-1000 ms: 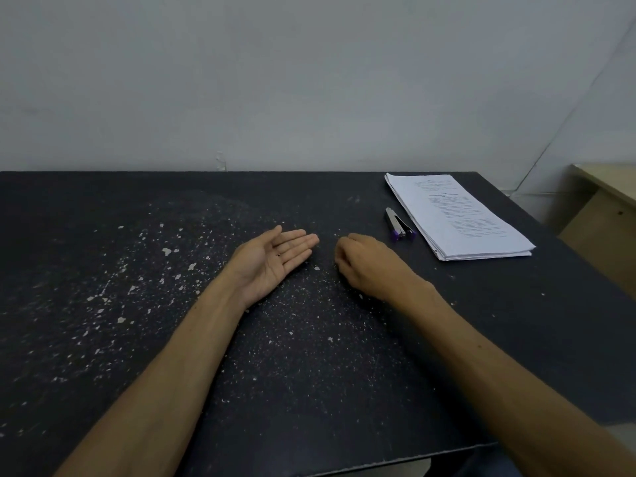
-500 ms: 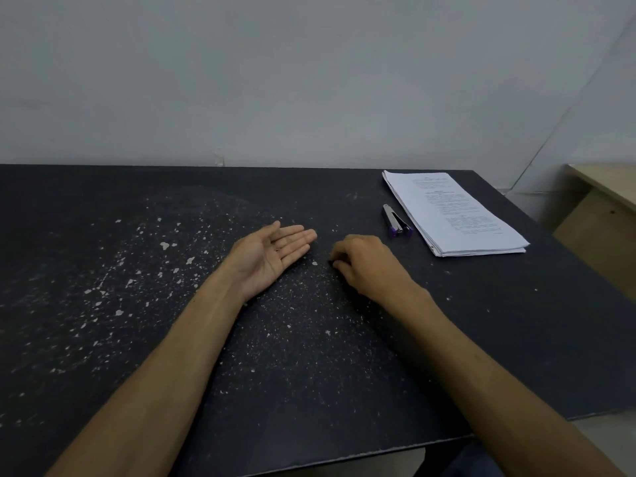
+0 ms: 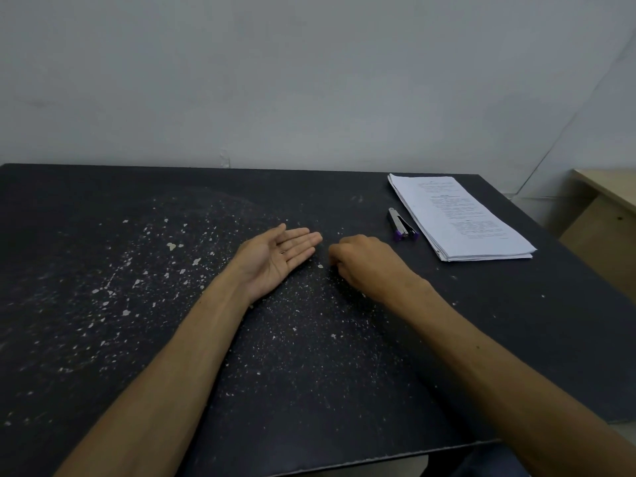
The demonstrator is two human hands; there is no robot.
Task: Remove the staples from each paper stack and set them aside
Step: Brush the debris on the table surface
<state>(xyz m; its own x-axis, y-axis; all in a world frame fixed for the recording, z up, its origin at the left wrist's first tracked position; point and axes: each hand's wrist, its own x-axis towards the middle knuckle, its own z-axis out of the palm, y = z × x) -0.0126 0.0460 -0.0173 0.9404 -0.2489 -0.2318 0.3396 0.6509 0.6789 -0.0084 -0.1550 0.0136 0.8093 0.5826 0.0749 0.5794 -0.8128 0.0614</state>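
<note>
Nearest the camera, two bare forearms reach in over the near edge of the black, white-speckled tabletop (image 3: pixel 103 304), angling toward each other at its middle. The left hand (image 3: pixel 275 258) lies palm up on the surface, fingers straight and together, pointing right and slightly away. And there it is: one small, thin metal staple (image 3: pixel 283 252) resting on the open palm near the base of the fingers, held by nothing but the flat of the hand.

Just to the right, close by but apart from the left fingertips, the right hand (image 3: pixel 364 261) sits knuckles up with its fingers curled under against the tabletop. Whether anything is pinched beneath them, I cannot tell; the back of the hand hides the fingertips.

Further back and to the right lies the silver metal staple remover with purple tips (image 3: pixel 401 225), flat on the surface, untouched, purple end toward the near side. Just beside it on the right, the thick stack of white printed paper sheets (image 3: pixel 461 218) lies flat at the far right corner, set at an angle to the table's edges, well apart from both hands. Its pages look slightly fanned along the left edge.

Behind everything, a plain pale grey wall (image 3: pixel 309 80), and at far right, the corner of a light wooden desk (image 3: pixel 609 208).
</note>
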